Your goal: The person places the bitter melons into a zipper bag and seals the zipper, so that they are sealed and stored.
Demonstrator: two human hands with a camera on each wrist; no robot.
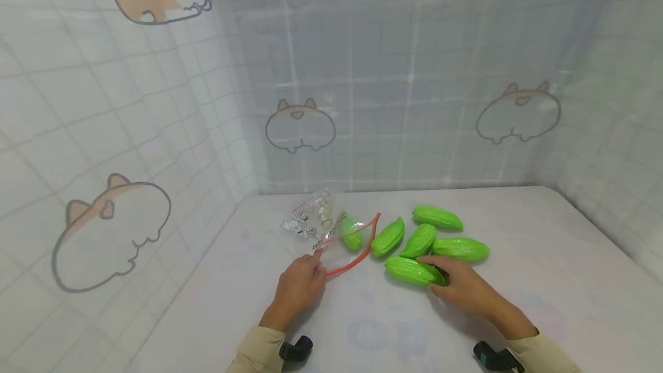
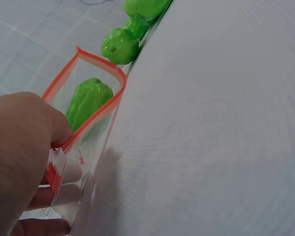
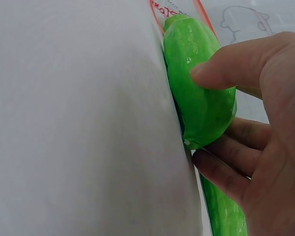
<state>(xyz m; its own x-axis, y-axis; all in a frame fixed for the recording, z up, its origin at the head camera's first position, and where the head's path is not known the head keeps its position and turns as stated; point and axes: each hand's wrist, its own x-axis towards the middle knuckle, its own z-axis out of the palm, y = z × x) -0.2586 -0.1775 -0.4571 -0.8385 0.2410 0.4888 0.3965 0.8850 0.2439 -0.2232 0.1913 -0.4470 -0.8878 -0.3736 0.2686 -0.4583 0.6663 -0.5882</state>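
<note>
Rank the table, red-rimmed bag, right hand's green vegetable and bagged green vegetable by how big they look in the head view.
1. Table
2. Red-rimmed bag
3. Held vegetable
4. Bagged vegetable; it's farther away, so true size is unsure.

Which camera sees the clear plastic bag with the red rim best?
The left wrist view: it looks closely into the open bag, with a bumpy green gourd inside, though the left hand hides part. The head view shows it small; the right wrist view shows only bits, behind another gourd.
</note>
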